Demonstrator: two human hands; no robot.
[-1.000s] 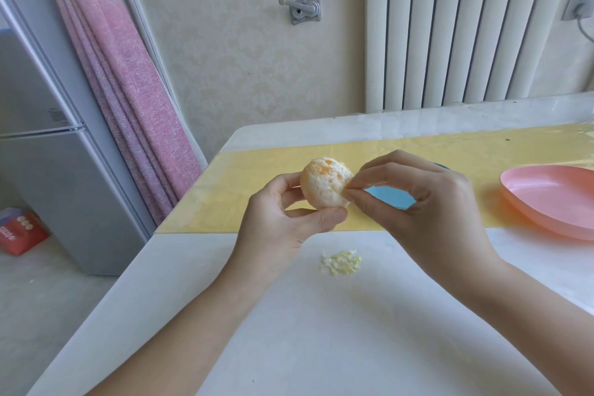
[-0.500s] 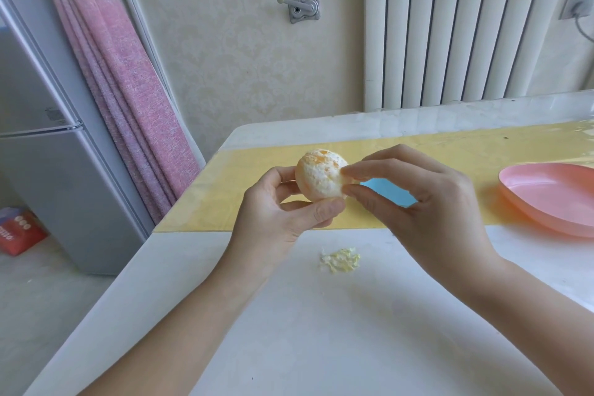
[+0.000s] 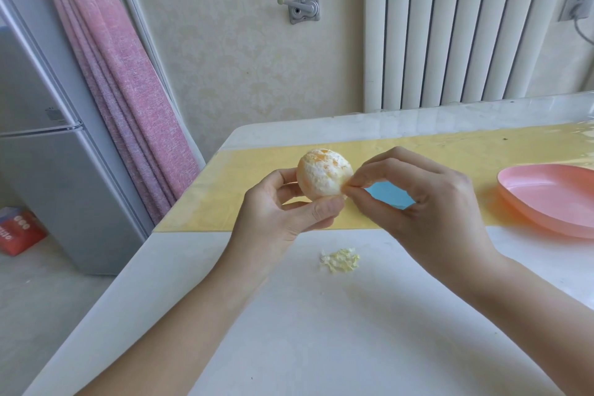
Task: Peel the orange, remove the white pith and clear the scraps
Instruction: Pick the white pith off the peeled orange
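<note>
A peeled orange (image 3: 323, 173), mostly covered in white pith with orange flesh showing on top, is held above the table by my left hand (image 3: 286, 206), thumb below and fingers behind it. My right hand (image 3: 424, 202) pinches a bit of pith at the orange's lower right side between thumb and forefinger. A small heap of pale yellow pith scraps (image 3: 340, 260) lies on the white table (image 3: 321, 331) just below the hands.
A pink plate (image 3: 546, 199) sits at the right on the yellow table runner (image 3: 257, 177). A blue object (image 3: 390, 194) shows behind my right hand. A grey fridge (image 3: 48, 154) and pink curtain (image 3: 122, 74) stand left of the table's edge.
The orange and both hands have risen slightly. My right fingers have stayed at the orange's lower right, pinching pith. The scrap heap has not moved.
</note>
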